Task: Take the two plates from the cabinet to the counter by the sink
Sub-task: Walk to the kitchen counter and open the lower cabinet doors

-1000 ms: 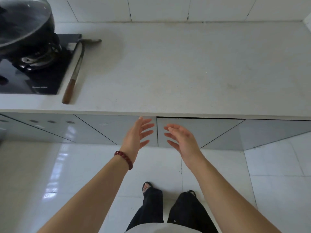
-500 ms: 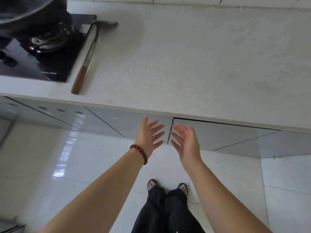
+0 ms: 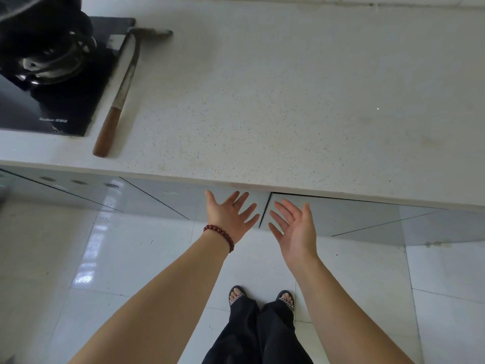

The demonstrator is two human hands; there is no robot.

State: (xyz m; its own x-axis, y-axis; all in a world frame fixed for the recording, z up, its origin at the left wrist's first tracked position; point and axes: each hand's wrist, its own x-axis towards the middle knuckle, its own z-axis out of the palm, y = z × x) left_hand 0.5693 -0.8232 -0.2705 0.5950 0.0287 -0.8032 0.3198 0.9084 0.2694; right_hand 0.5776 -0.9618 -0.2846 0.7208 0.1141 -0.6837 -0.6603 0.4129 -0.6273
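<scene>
Nearest of all, two sandalled feet (image 3: 237, 296) stand square on the glossy floor tiles (image 3: 131, 245), and both bare forearms stretch forward from the bottom of the view. Beyond a red bead bracelet (image 3: 220, 235) the left hand (image 3: 231, 215) is spread wide, palm turned inward, and holds nothing; the right hand (image 3: 294, 227) mirrors it just beside, fingers straight and fanned, also without a load. Both hover in front of the grey cabinet doors (image 3: 354, 216) under the worktop, one on each side of the dark seam (image 3: 265, 211) where two doors meet, and I cannot tell whether any fingertip touches a panel. The doors look shut, so the plates are not in view and are presumably inside; the sink does not show either. I judge this to be the very first step, the reach to open the cabinet, with nothing carried so far. The next move likely calls for finding an edge to pull, since no handle shows on the panels, perhaps at the seam or under the lip of the counter (image 3: 262, 101). Farther back on that speckled surface lies a long metal tool with a wooden handle (image 3: 120, 95), beside a black hob (image 3: 65, 101) carrying a dark pot (image 3: 39, 22).
</scene>
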